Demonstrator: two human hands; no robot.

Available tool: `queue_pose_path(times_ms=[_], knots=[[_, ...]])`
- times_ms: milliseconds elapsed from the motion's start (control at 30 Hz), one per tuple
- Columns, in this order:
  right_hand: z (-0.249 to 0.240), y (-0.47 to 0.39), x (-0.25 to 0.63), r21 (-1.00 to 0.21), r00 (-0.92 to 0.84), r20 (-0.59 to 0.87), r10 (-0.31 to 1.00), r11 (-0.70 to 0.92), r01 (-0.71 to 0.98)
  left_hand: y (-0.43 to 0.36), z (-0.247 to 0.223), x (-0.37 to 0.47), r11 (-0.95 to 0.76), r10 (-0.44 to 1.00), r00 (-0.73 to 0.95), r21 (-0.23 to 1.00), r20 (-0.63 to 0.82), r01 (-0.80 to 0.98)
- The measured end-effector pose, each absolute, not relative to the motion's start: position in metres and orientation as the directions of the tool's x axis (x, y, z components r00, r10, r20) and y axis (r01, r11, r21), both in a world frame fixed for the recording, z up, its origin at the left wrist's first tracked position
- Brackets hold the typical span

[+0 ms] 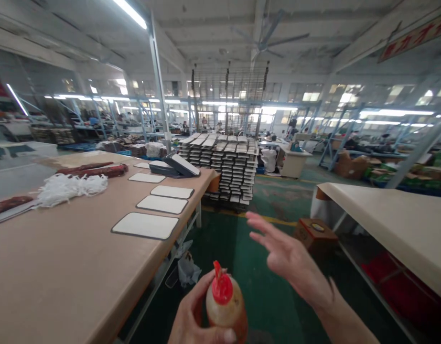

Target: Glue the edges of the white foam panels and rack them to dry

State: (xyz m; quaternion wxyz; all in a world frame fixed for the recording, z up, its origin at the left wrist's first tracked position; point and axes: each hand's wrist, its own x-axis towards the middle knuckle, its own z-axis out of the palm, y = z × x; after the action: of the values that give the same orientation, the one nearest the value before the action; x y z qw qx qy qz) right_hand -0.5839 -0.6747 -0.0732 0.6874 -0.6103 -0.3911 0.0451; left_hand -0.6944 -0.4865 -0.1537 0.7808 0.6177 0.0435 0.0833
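My left hand (pixel 195 315) grips a squeeze bottle (pixel 227 308) of amber liquid with a red nozzle cap, held upright at the bottom centre. My right hand (pixel 288 255) hovers open just right of and above the bottle, fingers spread and pointing left, touching nothing. Both hands are over the green floor, between two tables.
A long tan table (pixel 62 267) on the left carries several flat white panels with dark rims (pixel 145 225), a bundle of white strings (pixel 68 187) and dark red rolls (pixel 98 169). A pallet of stacked panels (pixel 223 165) stands ahead. A cream table (pixel 403 224) is right; a cardboard box (pixel 315 231) sits on the floor.
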Motion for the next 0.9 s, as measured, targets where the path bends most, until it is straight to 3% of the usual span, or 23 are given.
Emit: queue_pose_path(times_ms=[67, 133, 300, 433, 500, 567, 667, 767, 900], knots=[[-0.069, -0.674, -0.557, -0.905, 0.492, 0.360, 0.792, 0.170, 0.389, -0.489, -0.162, -0.670, 0.171, 0.098, 0.995, 0.985, 0.022, -0.038], [-0.067, -0.668, -0.532, -0.878, 0.341, 0.323, 0.883, 0.145, 0.455, -0.491, -0.169, -0.645, 0.117, 0.033, 0.999, 0.993, 0.019, -0.023], [-0.063, -0.653, -0.467, -0.813, 0.115, 0.305, 0.945, 0.196, 0.549, -0.486, -0.170, -0.577, 0.082, -0.063, 0.997, 0.996, 0.046, -0.041], [-0.077, -0.634, -0.416, -0.766, 0.221, 0.340, 0.914, 0.133, 0.628, -0.460, -0.170, -0.510, 0.128, -0.175, 0.977, 0.987, 0.123, -0.101], [-0.090, -0.615, -0.389, -0.748, 0.369, 0.381, 0.848, 0.048, 0.662, -0.446, -0.177, -0.476, 0.101, -0.057, 0.991, 0.988, 0.120, -0.114], [-0.106, -0.589, -0.361, -0.741, 0.512, 0.419, 0.750, -0.044, 0.671, -0.436, -0.186, -0.442, -0.006, 0.214, 0.972, 0.995, 0.094, -0.095], [-0.129, -0.546, -0.326, -0.727, 0.658, 0.484, 0.577, -0.153, 0.669, -0.425, -0.195, -0.396, -0.207, 0.587, 0.798, 0.978, 0.136, -0.015], [-0.143, -0.517, -0.302, -0.782, 0.735, 0.454, 0.503, -0.170, 0.600, -0.412, -0.196, -0.361, -0.307, 0.660, 0.722, 0.952, 0.208, 0.006], [-0.138, -0.523, -0.275, -0.949, 0.740, 0.297, 0.603, 0.101, 0.299, -0.387, -0.190, -0.336, -0.294, 0.579, 0.789, 0.955, 0.206, -0.034]])
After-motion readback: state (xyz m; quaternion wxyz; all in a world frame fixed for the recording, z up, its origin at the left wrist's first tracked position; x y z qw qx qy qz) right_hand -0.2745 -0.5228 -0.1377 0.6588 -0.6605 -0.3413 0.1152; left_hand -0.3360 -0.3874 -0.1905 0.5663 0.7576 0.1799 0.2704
